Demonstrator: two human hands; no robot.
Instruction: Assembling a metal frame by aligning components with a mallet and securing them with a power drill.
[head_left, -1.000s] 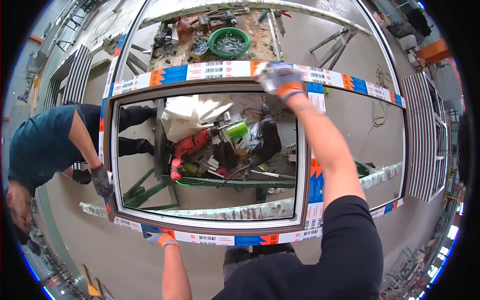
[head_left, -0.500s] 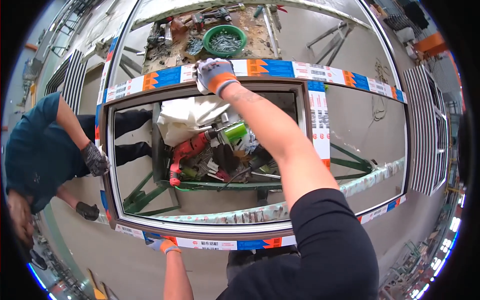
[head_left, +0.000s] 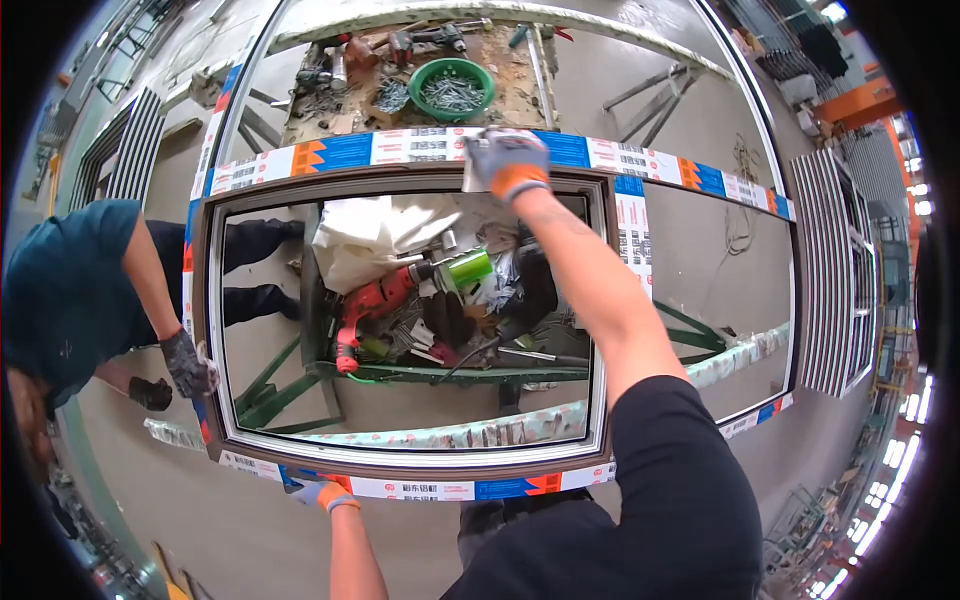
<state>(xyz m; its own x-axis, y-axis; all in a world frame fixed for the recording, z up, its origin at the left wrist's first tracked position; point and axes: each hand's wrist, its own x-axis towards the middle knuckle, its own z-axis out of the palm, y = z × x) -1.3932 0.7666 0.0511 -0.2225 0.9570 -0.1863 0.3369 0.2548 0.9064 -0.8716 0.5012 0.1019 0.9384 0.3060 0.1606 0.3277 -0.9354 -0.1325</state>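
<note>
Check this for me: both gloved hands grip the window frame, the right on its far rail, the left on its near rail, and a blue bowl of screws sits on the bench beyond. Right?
Not quite. The bowl of screws is green, not blue, as the head view shows. The rest holds: the right hand is on the far rail of the window frame and the left hand on the near rail.

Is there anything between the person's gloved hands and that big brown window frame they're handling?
Nothing visible. The right hand rests directly on the far rail of the brown rectangular window frame, and the left hand grips its near rail. The red power drill and other tools lie beneath, seen through the frame's opening.
</note>
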